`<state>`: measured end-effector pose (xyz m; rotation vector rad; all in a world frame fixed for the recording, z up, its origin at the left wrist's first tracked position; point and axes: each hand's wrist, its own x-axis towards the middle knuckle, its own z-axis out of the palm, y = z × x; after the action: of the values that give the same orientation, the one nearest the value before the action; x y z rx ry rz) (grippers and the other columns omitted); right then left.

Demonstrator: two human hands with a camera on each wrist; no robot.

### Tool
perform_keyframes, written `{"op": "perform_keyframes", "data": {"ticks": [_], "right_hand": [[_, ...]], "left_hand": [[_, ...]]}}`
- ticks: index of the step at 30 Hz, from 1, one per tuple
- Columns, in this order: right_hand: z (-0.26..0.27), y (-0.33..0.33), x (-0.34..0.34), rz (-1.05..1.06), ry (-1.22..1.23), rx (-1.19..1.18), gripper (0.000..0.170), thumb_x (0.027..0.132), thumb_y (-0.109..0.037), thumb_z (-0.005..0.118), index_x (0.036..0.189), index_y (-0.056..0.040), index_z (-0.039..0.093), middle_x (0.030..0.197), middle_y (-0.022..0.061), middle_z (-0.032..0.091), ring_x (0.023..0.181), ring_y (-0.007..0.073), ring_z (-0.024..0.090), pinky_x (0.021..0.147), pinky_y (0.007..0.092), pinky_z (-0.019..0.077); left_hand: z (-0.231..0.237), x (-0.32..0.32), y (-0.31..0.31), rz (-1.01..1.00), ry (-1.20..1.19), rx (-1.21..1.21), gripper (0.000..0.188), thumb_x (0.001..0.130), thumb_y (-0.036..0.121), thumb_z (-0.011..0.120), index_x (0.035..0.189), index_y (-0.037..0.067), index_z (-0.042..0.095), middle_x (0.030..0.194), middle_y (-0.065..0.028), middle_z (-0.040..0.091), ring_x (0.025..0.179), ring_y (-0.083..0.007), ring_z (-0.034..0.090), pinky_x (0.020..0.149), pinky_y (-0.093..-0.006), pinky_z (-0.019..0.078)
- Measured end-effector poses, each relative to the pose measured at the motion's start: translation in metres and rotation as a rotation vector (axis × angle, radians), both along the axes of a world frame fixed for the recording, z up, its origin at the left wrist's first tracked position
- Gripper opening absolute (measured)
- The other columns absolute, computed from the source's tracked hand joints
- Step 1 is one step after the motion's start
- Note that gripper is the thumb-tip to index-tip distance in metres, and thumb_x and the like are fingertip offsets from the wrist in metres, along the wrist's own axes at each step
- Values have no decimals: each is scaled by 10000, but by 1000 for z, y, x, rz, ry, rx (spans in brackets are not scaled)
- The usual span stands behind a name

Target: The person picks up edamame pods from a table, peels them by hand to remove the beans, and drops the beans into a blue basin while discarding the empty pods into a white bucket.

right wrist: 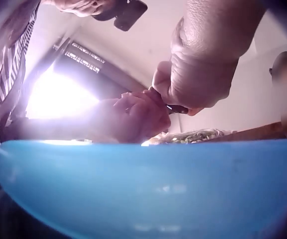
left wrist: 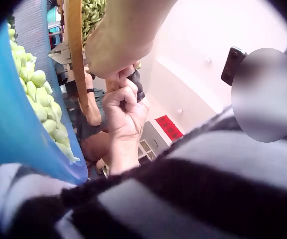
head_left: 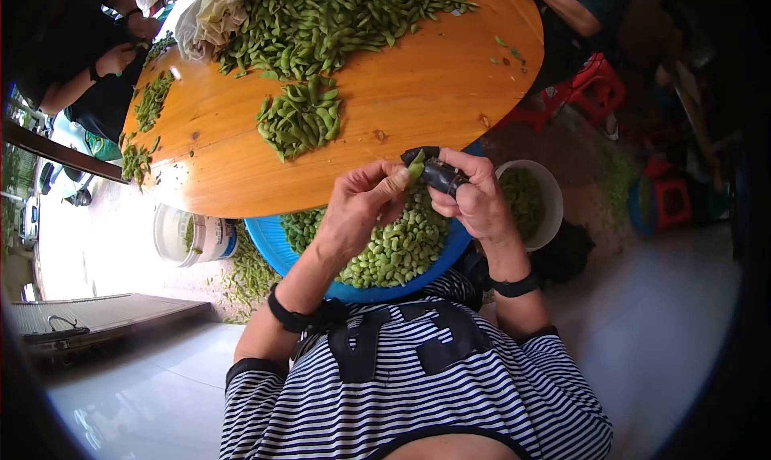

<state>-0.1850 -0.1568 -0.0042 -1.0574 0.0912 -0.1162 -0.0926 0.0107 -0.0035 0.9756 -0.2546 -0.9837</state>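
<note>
A green soybean pod (head_left: 416, 167) is held up over the blue basin (head_left: 261, 243), near the table edge. My left hand (head_left: 363, 199) pinches the pod between thumb and fingers. From the other side my right hand (head_left: 478, 195) has curled fingers, with black finger covers (head_left: 443, 177) at thumb and forefinger closing on the pod. Below both hands, shelled green beans (head_left: 393, 251) fill much of the basin. The left wrist view shows my right hand curled in a fist-like shape; in the right wrist view the basin wall (right wrist: 148, 189) hides the beans.
A wooden table (head_left: 418, 90) bears a large heap of pods (head_left: 321, 22) and a smaller pile (head_left: 299, 121). White buckets stand left (head_left: 170, 239) and right (head_left: 548, 195) of the basin. Empty husks (head_left: 253, 279) litter the floor. Another person's hand (head_left: 116, 60) is across the table.
</note>
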Motion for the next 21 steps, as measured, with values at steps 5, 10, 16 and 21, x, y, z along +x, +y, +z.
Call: {"op": "perform_keyframes", "data": {"ticks": [5, 10, 16, 21], "right_hand": [[30, 3, 3, -27, 79, -491, 252, 713, 75, 457, 918, 53, 600, 677, 19, 509, 582, 77, 461, 506, 246, 391], [40, 24, 2, -372, -152, -1123, 262, 644, 87, 501, 895, 73, 576, 710, 165, 501, 634, 191, 498, 593, 306, 433], [26, 12, -8, -171, 62, -679, 260, 675, 79, 521, 923, 76, 602, 740, 94, 551, 661, 133, 499, 607, 259, 430], [23, 12, -11, -144, 109, -545, 214, 729, 56, 510, 914, 60, 617, 721, 15, 533, 663, 55, 471, 559, 223, 400]], "left_hand": [[31, 11, 4, 142, -1264, 430, 193, 727, 52, 748, 884, -20, 664, 743, -102, 595, 604, -217, 618, 554, -333, 485], [14, 20, 0, 99, -1247, 325, 136, 759, 38, 721, 861, -28, 660, 690, -101, 597, 581, -207, 593, 541, -321, 466], [22, 20, 3, -207, -827, 387, 195, 892, 140, 633, 797, -30, 644, 583, -71, 581, 535, -141, 563, 519, -292, 447], [14, 21, 2, -244, -768, 328, 325, 953, 245, 574, 800, -36, 634, 615, -53, 607, 561, -135, 599, 525, -276, 467]]}}
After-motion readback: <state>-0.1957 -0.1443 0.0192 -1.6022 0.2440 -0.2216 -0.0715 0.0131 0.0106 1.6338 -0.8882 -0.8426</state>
